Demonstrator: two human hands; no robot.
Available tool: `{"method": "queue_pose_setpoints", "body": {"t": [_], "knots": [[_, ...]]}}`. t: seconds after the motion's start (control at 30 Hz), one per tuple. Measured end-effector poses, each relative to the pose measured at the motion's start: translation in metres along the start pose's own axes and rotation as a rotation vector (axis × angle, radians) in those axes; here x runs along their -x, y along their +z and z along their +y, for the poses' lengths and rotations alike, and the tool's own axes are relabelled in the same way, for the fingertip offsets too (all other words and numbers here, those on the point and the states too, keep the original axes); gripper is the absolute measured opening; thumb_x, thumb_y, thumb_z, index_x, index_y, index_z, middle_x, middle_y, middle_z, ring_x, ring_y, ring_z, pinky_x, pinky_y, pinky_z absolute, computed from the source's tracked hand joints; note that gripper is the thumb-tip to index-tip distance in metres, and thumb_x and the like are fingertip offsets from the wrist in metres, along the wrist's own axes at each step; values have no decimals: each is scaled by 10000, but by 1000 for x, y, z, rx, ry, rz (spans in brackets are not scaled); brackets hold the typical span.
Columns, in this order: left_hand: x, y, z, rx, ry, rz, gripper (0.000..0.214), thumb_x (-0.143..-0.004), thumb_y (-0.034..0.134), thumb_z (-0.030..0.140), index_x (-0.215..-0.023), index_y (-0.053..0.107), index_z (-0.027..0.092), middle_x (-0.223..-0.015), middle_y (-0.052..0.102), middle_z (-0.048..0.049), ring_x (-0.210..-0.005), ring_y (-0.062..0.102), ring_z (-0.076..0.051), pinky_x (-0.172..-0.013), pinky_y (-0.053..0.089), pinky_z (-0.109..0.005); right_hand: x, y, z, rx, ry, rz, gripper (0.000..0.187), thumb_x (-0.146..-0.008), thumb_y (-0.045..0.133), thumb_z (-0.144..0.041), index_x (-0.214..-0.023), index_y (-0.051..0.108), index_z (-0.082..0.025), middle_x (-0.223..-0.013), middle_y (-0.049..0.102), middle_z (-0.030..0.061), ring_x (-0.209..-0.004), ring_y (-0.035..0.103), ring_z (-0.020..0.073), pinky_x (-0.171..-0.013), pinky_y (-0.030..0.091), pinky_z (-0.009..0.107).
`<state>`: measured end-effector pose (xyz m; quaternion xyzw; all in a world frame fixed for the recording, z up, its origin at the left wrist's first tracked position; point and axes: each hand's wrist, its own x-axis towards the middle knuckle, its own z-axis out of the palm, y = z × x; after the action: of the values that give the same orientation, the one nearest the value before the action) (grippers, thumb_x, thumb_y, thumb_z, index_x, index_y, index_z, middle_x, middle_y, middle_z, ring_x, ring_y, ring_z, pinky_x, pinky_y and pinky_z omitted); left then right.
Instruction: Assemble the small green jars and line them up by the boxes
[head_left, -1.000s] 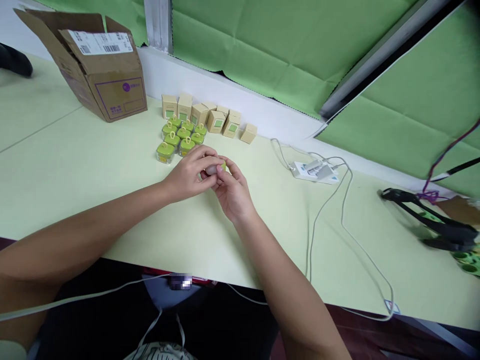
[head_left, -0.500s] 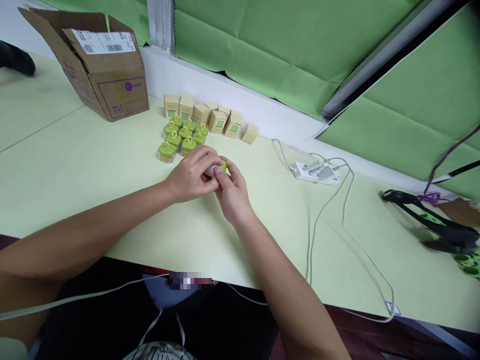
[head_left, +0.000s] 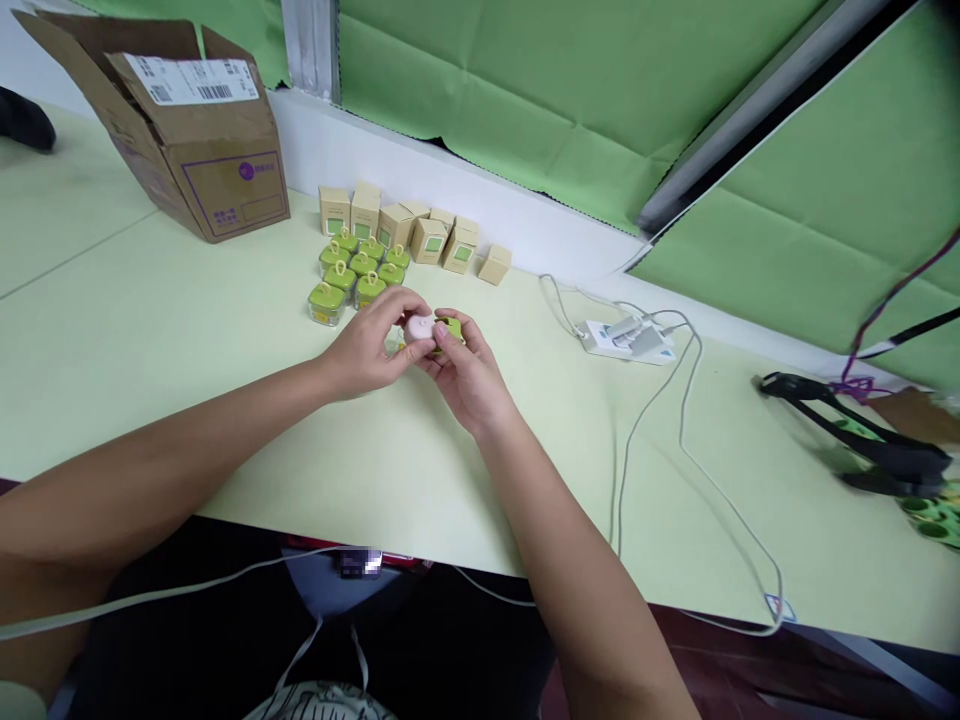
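Observation:
My left hand (head_left: pixel 375 340) has its thumb and fingers closed around a pale pink, rounded piece (head_left: pixel 419 328); a bit of something clear shows beneath it. Against its right side, my right hand (head_left: pixel 472 375) grips a green lid (head_left: pixel 451 328), its thumb resting where the two pieces meet. Both hands are together above the table, and the fingers cover much of what they hold. Just behind my left hand stand several small clear jars (head_left: pixel 326 304) with green lids and pale loop handles, grouped in rows.
Several small tan cartons (head_left: pixel 429 243) line the wall. An open cardboard box (head_left: pixel 232 190) stands at the back left. On the right are a white power strip (head_left: pixel 628 342), loose white cables (head_left: pixel 701 460) and a black stand-like object (head_left: pixel 862 430). The pale table (head_left: pixel 360 470) ends near my body.
My left fingers have shifted back, so more of the pale pink piece and the green lid shows. The whole view has moved slightly.

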<state>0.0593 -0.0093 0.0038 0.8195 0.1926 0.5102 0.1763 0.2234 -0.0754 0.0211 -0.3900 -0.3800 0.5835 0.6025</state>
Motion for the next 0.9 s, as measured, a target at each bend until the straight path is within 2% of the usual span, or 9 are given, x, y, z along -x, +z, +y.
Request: {"method": "queue_pose_setpoints", "body": {"t": [0.13, 0.2, 0.37, 0.5, 0.57, 0.67, 0.77, 0.9], "knots": [[-3, -1, -6, 81, -267, 114, 189, -1037, 571, 374, -1126, 595, 209, -1045, 673, -69, -889, 645, -177, -794, 553, -325, -7, -9, 0, 94, -46, 166, 513, -755, 905, -541, -1114, 621, -309, -921, 657, -55, -810, 712, 133, -770, 637, 290], [-4, -1, -10, 89, -368, 126, 154, -1030, 561, 360, -1055, 596, 212, -969, 662, -48, -786, 616, -160, -718, 535, -312, -10, -13, 2, 192, -91, 228, 503, -780, 879, -557, -1134, 616, -316, -964, 641, -48, -789, 706, 127, -700, 620, 269], [-3, 1, -15, 28, -455, 26, 151, -998, 587, 351, -956, 602, 207, -916, 654, -40, -772, 617, -168, -673, 537, -308, -12, -14, 12, 306, -84, 233, 563, -788, 843, -628, -1190, 595, -321, -1009, 635, -34, -795, 721, 138, -642, 607, 251], [1, 6, -14, 225, -579, -102, 245, -1021, 572, 452, -985, 612, 212, -945, 659, -37, -757, 648, -156, -684, 585, -313, -14, -17, 19, 336, -103, 240, 610, -778, 833, -671, -1204, 581, -314, -1018, 650, -23, -841, 739, 156, -683, 618, 274], [2, 8, -14, 295, -595, -154, 268, -1018, 579, 478, -995, 617, 214, -930, 658, -33, -769, 654, -157, -723, 602, -330, -17, -22, 23, 376, -158, 274, 605, -792, 823, -677, -1211, 585, -312, -1005, 657, -21, -854, 728, 158, -726, 613, 289], [5, 10, -16, 286, -579, -203, 293, -1010, 592, 498, -1015, 642, 209, -945, 678, -43, -817, 662, -170, -765, 601, -345, -20, -30, 28, 435, -225, 325, 587, -812, 807, -683, -1211, 601, -306, -997, 666, -20, -889, 703, 157, -785, 596, 294], [7, 10, -19, 229, -556, -220, 308, -986, 634, 505, -1049, 670, 206, -1021, 709, -58, -897, 689, -188, -796, 585, -339, -20, -31, 30, 454, -221, 332, 577, -818, 800, -683, -1207, 602, -305, -987, 672, -25, -863, 685, 150, -784, 580, 291], [6, 8, -19, 208, -561, -231, 317, -973, 645, 494, -1099, 690, 206, -1045, 739, -54, -913, 709, -194, -808, 567, -322, -18, -24, 27, 422, -164, 335, 556, -810, 815, -656, -1171, 599, -293, -950, 684, -30, -769, 668, 140, -694, 549, 277]]}}
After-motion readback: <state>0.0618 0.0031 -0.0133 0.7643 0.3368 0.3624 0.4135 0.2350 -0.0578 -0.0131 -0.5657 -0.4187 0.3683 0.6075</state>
